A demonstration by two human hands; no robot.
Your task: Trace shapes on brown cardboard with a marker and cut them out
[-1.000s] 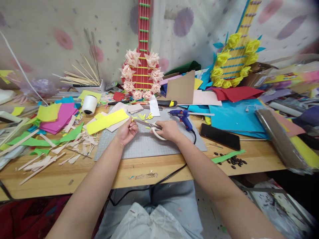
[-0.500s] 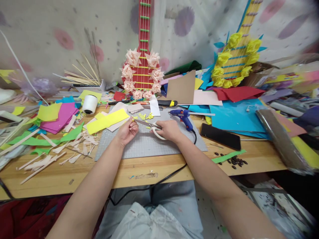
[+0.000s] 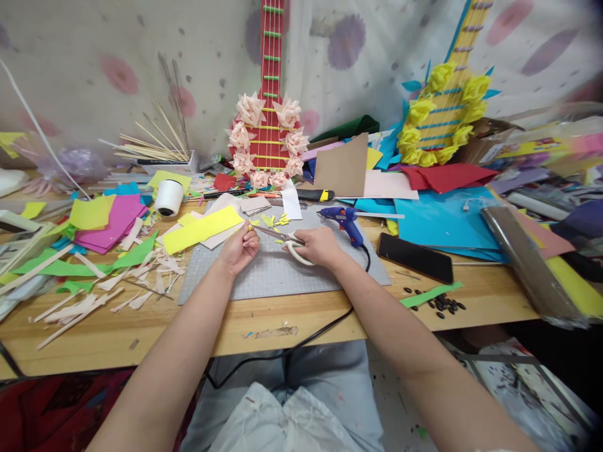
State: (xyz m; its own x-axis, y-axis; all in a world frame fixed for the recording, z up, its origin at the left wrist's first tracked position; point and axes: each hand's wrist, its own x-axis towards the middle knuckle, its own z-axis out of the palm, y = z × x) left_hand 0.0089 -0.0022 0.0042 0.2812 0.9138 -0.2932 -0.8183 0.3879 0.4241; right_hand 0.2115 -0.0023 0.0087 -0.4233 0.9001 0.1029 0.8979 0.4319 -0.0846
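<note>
My right hand (image 3: 319,247) is closed round the handles of a pair of scissors (image 3: 298,249) with white grips. Their blades point left, and the tips reach the fingertips of my left hand (image 3: 239,250). That left hand pinches a small piece of yellow paper (image 3: 249,228), mostly hidden by the fingers. Just beyond the blades, several short yellow paper bits (image 3: 276,220) lie on the grey cutting mat (image 3: 264,282). A wide yellow paper strip (image 3: 202,230) rests to the left of my left hand. The blue hot glue gun (image 3: 346,220) lies right of the scissors.
A black phone (image 3: 415,258) and dark beads (image 3: 445,304) lie at the right. Paper scraps (image 3: 155,270) and a white roll (image 3: 168,198) are at the left. A red paper guitar (image 3: 270,135) and a yellow one (image 3: 440,116) stand behind. The glue gun's cord (image 3: 325,326) crosses the table edge.
Both hands stay almost in place, with the scissor tips still at the left fingertips. The whole view has shifted very slightly.
</note>
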